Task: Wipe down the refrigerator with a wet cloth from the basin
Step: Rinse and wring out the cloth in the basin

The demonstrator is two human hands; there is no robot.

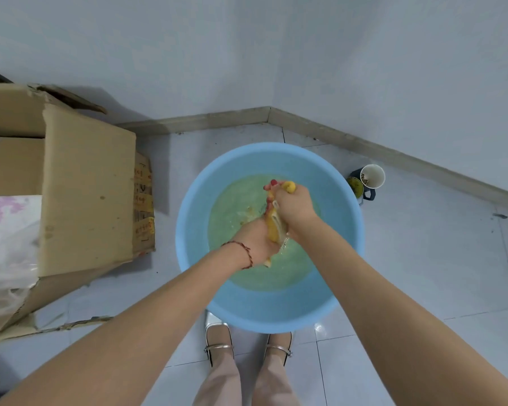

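Note:
A round light-blue basin [343,200] stands on the tiled floor in a room corner, holding greenish water. Above the water I hold a yellow cloth [272,227] with red and white parts, twisted into a roll. My left hand [257,244] grips its lower end and my right hand [294,206] grips its upper end. Drops fall from the cloth near its lower end. The refrigerator is not in view.
An open cardboard box [85,194] with plastic bags inside stands to the left of the basin. A white paper cup [372,176] and a small dark container sit at the basin's right by the skirting board. My feet in silver shoes [219,341] stand at the basin's near edge.

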